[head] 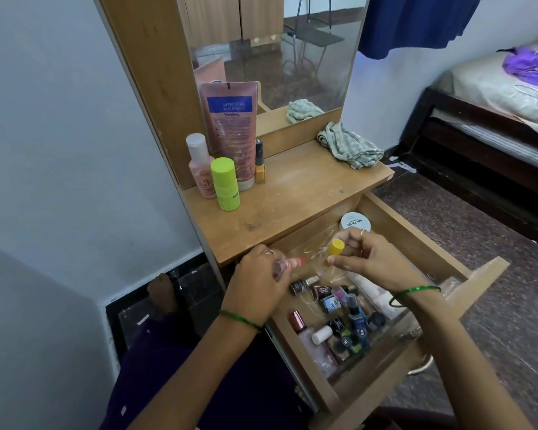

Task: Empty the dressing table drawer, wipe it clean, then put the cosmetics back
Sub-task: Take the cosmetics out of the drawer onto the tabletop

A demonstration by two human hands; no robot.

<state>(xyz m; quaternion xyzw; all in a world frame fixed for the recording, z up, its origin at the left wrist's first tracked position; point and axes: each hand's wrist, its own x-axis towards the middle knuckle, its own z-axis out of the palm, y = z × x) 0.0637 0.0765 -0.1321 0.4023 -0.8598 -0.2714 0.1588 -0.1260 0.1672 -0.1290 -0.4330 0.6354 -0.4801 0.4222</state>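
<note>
Your right hand point(367, 259) pinches a yellow-capped bottle point(335, 248), your left hand point(258, 280) grips a small pink bottle point(284, 264) — stand both upright beside the green bottle point(225, 184) on the tabletop point(298, 193).

We see our own two bare forearms, with no sleeves reaching the wrists. Our left hand point(257, 285) wears a thin ring on one finger and a slim green bangle at the wrist. Our right hand point(368, 259) also carries a thin ring and a shiny green bangle, which sits loose on the wrist. Below, our lap is covered in dark purple cloth with small pale specks.
</note>
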